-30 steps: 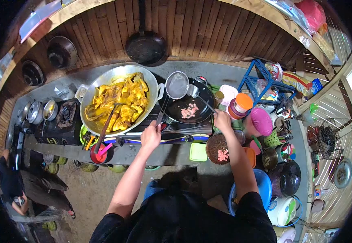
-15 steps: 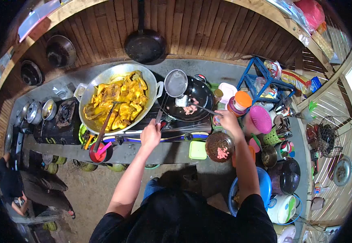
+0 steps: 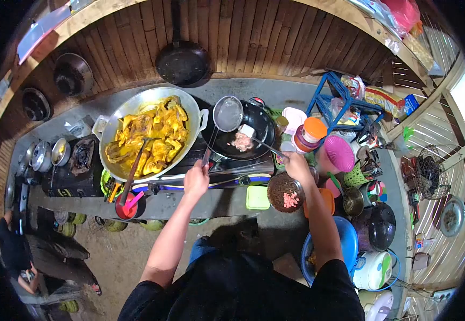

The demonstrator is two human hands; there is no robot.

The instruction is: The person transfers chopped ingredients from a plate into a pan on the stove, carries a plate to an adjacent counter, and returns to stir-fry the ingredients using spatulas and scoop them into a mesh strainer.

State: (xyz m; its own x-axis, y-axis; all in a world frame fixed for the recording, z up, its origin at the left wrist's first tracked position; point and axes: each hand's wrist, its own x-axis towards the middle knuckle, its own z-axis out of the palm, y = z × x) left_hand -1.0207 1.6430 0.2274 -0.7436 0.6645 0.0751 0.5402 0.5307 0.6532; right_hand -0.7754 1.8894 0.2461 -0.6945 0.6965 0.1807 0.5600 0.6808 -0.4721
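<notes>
My left hand [image 3: 196, 181] is closed round the handle of a mesh strainer [image 3: 228, 113], whose round head hangs over the left side of a black wok [image 3: 262, 120]. In my right hand [image 3: 297, 167] is the handle of a metal spatula [image 3: 247, 130], its pale blade down inside the wok. Pinkish food pieces [image 3: 241, 142] lie in the wok right beside the blade. Below my right hand, a dark bowl [image 3: 276, 197] holds more small pink pieces. The wok sits on a stove [image 3: 216, 181].
Left of the wok stands a large pan [image 3: 113, 170] of yellow chicken pieces with a long spoon [image 3: 131, 174] in it. A green container [image 3: 257, 197], jars and a blue rack [image 3: 323, 99] stand to the right. Another person [image 3: 15, 249] is at far left.
The spatula blade has shifted slightly right and up within the wok, and the pink pieces now lie further left, bunched below it. The whole view has shifted slightly.
</notes>
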